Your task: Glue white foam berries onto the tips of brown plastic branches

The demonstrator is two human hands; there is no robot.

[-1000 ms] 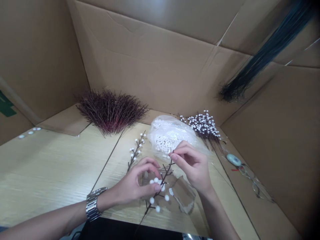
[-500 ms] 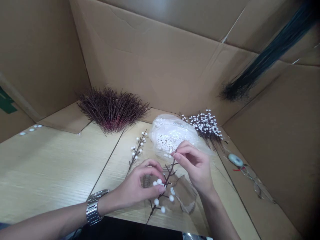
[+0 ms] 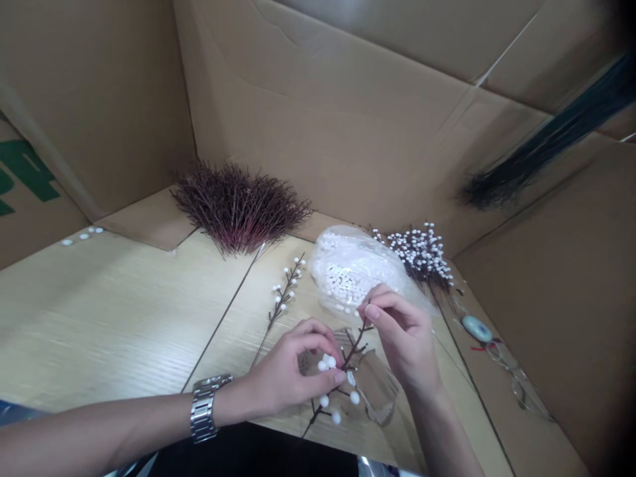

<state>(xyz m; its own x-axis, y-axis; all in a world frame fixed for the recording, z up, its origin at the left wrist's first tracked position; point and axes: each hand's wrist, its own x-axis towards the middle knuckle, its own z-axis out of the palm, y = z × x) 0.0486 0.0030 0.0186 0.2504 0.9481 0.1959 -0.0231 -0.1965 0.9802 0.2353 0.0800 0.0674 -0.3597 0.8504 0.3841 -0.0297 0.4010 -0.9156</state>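
A brown artificial berry stem [image 3: 354, 349] with short side twigs slants between my hands, white beads on its lower twigs. My left hand [image 3: 303, 361], a metal watch [image 3: 205, 407] on its wrist, pinches the stem's middle, close to a cluster of white beads [image 3: 326, 362]. The tip of the stem is between the thumb and forefinger of my right hand [image 3: 405, 334]. Behind the right hand lies a clear plastic bag [image 3: 365, 265] of white beads. A second berry stem [image 3: 285, 291], with beads along it, rests on the table left of the bag.
A large bundle of bare brown stems [image 3: 243, 209] stands at the back left. Finished-looking beaded stems [image 3: 422, 252] lie behind the bag. A torn cardboard piece [image 3: 380, 387] is below my hands; a pale blue oval object [image 3: 477, 328] and glasses [image 3: 517, 384] lie right. Cardboard walls [image 3: 322, 112] enclose the table.
The view has shifted, so the whole scene sits slightly further right. Both hands keep their hold on the same stem, with little visible change in their grip.
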